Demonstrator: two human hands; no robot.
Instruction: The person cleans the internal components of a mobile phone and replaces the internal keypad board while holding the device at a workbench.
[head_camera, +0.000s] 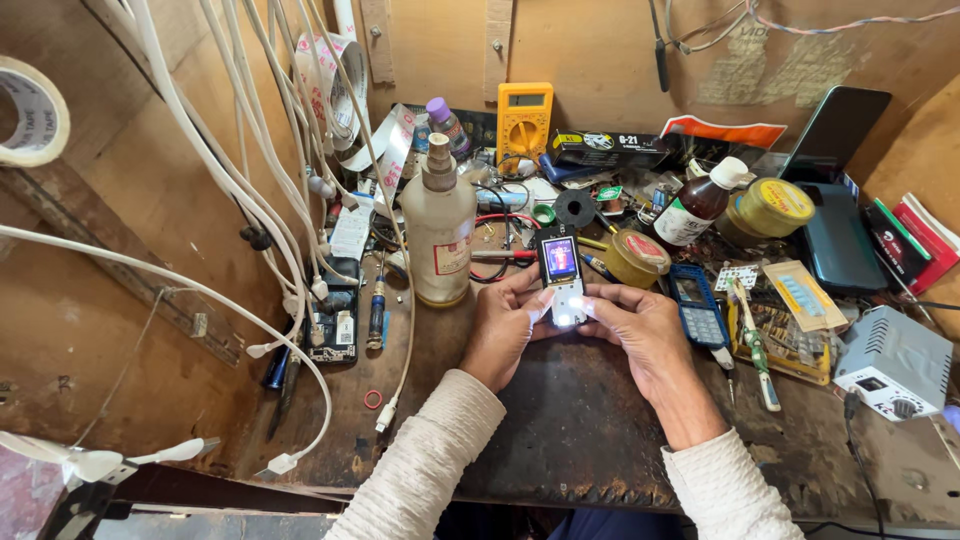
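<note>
Held between both hands above the dark, worn wooden bench (560, 420): a small white keypad phone with a lit, colourful screen (560, 280), upright, keypad glowing. Left hand (500, 325) curled round the phone's left edge, fingers narrow, thumb pressed on the lower keys. Right hand (640, 325) closed on the right edge, thumb likewise on the keypad. Just behind and to the left, a tall cloudy plastic spray bottle (440, 225). To the right, lying flat, a blue keypad phone (697, 305); beyond it a round yellow tin (638, 258). Further back against the wall, a yellow multimeter (524, 115). White cables (250, 190) draped down the left side.
</note>
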